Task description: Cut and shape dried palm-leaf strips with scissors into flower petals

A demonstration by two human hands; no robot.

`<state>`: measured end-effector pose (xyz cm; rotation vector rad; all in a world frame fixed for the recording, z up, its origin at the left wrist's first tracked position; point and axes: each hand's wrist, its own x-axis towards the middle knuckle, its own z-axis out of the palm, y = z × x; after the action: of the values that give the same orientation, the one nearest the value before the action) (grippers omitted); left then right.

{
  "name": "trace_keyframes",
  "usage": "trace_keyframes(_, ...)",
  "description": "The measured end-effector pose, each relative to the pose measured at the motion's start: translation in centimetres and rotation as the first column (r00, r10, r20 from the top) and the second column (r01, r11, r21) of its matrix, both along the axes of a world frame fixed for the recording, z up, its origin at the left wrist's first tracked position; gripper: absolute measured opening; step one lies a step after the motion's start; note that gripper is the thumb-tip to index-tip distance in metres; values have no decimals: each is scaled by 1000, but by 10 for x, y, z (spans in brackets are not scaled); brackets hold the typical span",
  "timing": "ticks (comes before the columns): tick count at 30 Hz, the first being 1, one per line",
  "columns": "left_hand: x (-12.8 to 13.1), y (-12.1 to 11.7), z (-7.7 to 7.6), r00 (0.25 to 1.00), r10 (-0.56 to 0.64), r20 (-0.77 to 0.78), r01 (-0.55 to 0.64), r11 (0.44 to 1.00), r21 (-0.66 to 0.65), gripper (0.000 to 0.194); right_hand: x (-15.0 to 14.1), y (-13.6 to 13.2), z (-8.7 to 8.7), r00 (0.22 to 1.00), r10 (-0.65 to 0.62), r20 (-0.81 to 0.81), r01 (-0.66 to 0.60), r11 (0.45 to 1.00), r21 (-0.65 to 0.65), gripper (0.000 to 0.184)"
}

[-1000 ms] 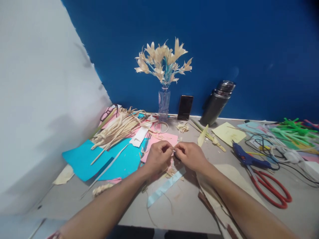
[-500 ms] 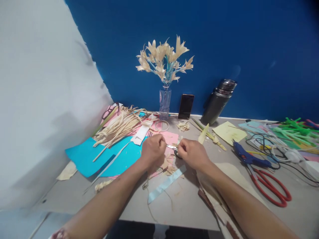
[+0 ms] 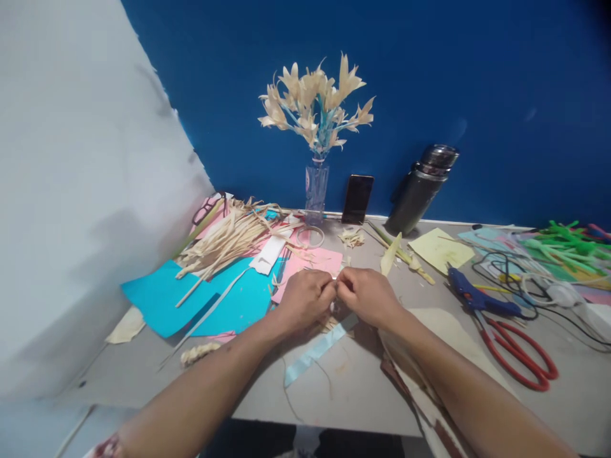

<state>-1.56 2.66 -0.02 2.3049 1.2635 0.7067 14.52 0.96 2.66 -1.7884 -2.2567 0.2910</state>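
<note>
My left hand (image 3: 308,296) and my right hand (image 3: 365,294) meet over the middle of the table, fingertips curled in and almost touching. Both are closed in a pinch. Whatever sits between them is hidden by the fingers, apart from a small pale glint at the fingertips. Just beyond the left hand lies a pink paper sheet (image 3: 312,259). Below the hands a light blue ribbon strip (image 3: 315,357) slants across the tabletop, with dry husk scraps partly covered by the hands. Under my right forearm is a pale husk-like sheet (image 3: 442,327).
Left are blue paper (image 3: 243,305), dried husk strips (image 3: 229,238) and a tape roll (image 3: 310,238). Behind stand a bottle of husk flowers (image 3: 315,191), a phone (image 3: 358,199) and a flask (image 3: 422,191). Right are a glue gun (image 3: 480,299), red-handled scissors (image 3: 520,356) and green pipe cleaners (image 3: 568,251).
My hands have come together, closing the gap between them. The shiny metal piece with a dark handle seen between them earlier is now mostly hidden. The view has shifted slightly.
</note>
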Motion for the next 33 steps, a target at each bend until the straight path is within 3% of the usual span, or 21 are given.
trace_keyframes(4,3,-2,2,995,95,14,-95,995,2,30,6,8,-4,997,-67,32,67,998,-1,21)
trace_keyframes(7,3,-2,4,982,173,75,-171,984,-42,30,18,18,-9,985,-130,-115,126,991,-46,28)
trace_keyframes(9,2,-2,3,981,171,87,-168,985,-50,30,25,21,-11,949,-80,-305,50,993,-106,42)
trace_keyframes(11,2,-2,1,989,133,64,-133,991,-15,29,25,20,-11,923,-12,-385,-31,994,-106,44)
trace_keyframes(14,2,-4,-3,996,88,28,-89,995,40,28,15,11,-7,963,64,-263,-85,994,-71,21)
trace_keyframes(18,4,-6,-4,999,42,-11,-41,996,78,30,1,2,-3,1000,23,-9,-23,1000,-9,25)
trace_keyframes(22,5,-5,-1,995,74,-68,-68,995,79,33,4,8,-3,990,-35,134,37,999,-11,24)
trace_keyframes(25,3,-5,2,989,138,-56,-134,988,71,31,19,18,-4,987,-155,42,158,985,-68,26)
trace_keyframes(27,2,-4,2,989,148,-27,-146,987,67,30,28,23,-5,974,-122,-193,102,988,-113,34)
trace_keyframes(29,2,-4,-1,991,133,-5,-132,989,73,30,30,23,-6,944,-33,-327,-1,995,-104,39)
trace_keyframes(33,4,-5,-5,996,92,16,-93,992,86,29,16,12,-8,972,60,-227,-80,994,-81,22)
